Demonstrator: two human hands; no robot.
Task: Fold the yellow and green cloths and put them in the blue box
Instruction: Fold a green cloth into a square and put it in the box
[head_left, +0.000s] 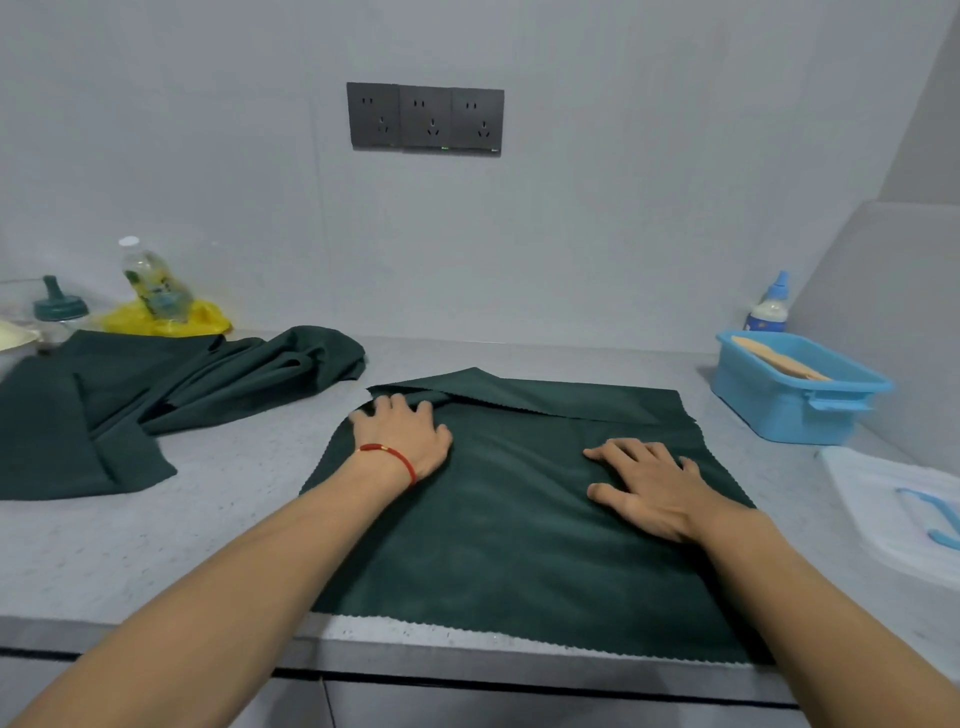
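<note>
**Mia:** Where is the green cloth (519, 519)?

**Ben:** It lies flat in the middle of the frame on the gray counter (208, 545). Its near edge reaches the counter's front edge. At the top, part of the cloth is turned over and bunched a little.

**Mia:** What are the hands doing?

**Ben:** The left hand (402, 434) rests flat on the cloth's upper left part, fingers straight and spread, touching the bunched part. It has a red string (392, 457) on the wrist. The right hand (649, 486) lies flat on the cloth right of the middle, fingers straight and a bit apart. Neither hand holds anything.

**Mia:** And the blue box (795, 400)?

**Ben:** It sits at the right of the frame, near the cloth's top right corner but apart from it. Something tan (779, 358) lies inside; what it is cannot be told.

**Mia:** Any other cloth?

**Ben:** A second dark green cloth (130, 400) lies rumpled at the left. Behind it is something yellow (166, 322) with a clear bottle (153, 283) on it. A small bottle with a blue cap (771, 304) stands behind the box.
</note>
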